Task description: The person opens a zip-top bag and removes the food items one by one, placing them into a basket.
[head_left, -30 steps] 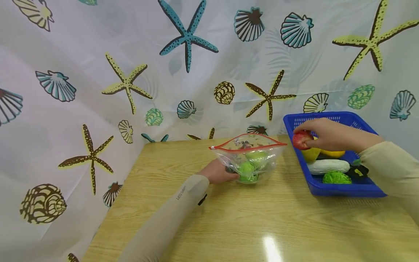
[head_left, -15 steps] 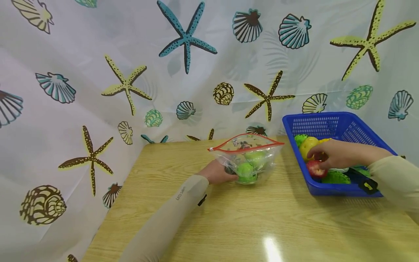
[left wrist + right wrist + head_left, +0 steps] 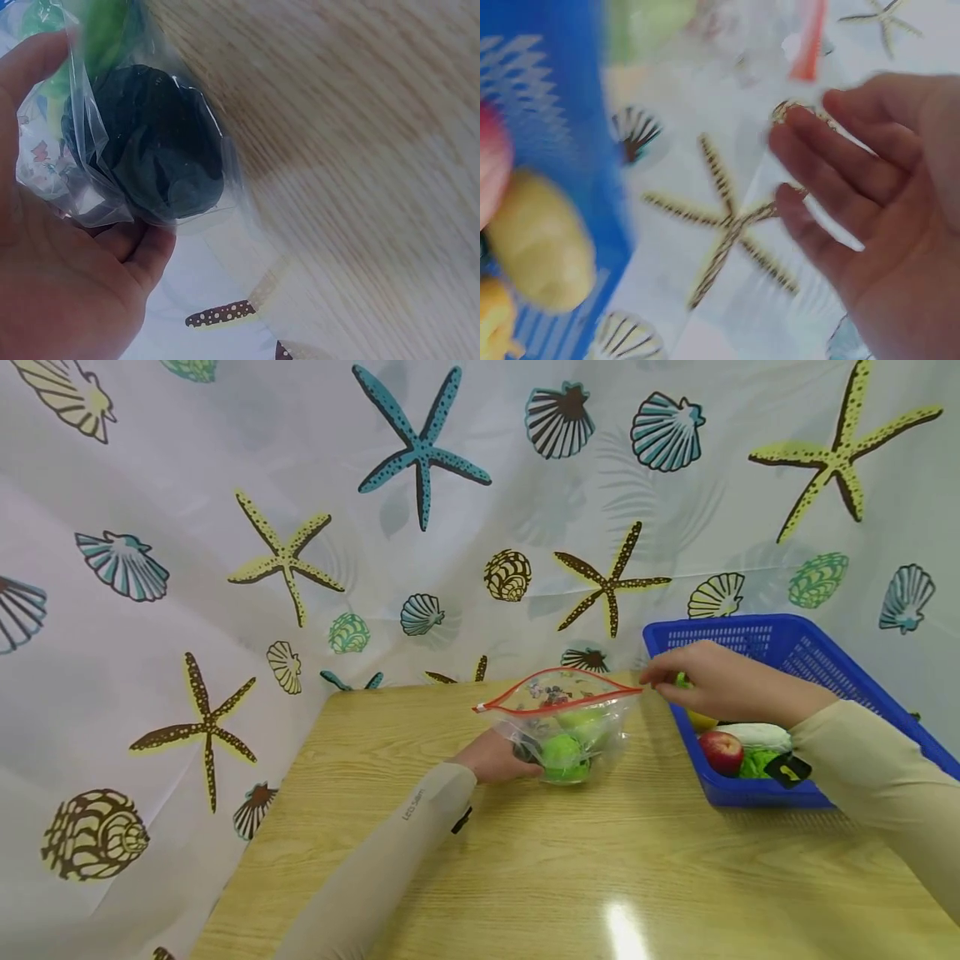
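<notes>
A clear zip bag (image 3: 611, 727) with a red-edged opening stands on the table, its mouth parted. Inside it are green rounded pieces (image 3: 562, 752) and a dark, rounded piece (image 3: 157, 142). My left hand (image 3: 498, 756) holds the bag from its left side, thumb and fingers around the plastic by the dark piece. My right hand (image 3: 723, 685) is over the left rim of the blue basket (image 3: 738, 797), its fingertips near the bag's right corner; whether they touch it I cannot tell. In the right wrist view its fingers are loosely bent and hold nothing. A red apple (image 3: 722, 753) lies in the basket.
Beside the apple in the basket are a long white vegetable (image 3: 759, 737), a green leafy piece (image 3: 756, 763) and a yellowish oval piece (image 3: 540, 240). Behind the wooden table (image 3: 525, 877) hangs a curtain (image 3: 465, 552) with starfish and shell prints.
My right hand has lowered the apple into the basket, let go of it, and moved up and left toward the bag. My left hand has stayed at the bag.
</notes>
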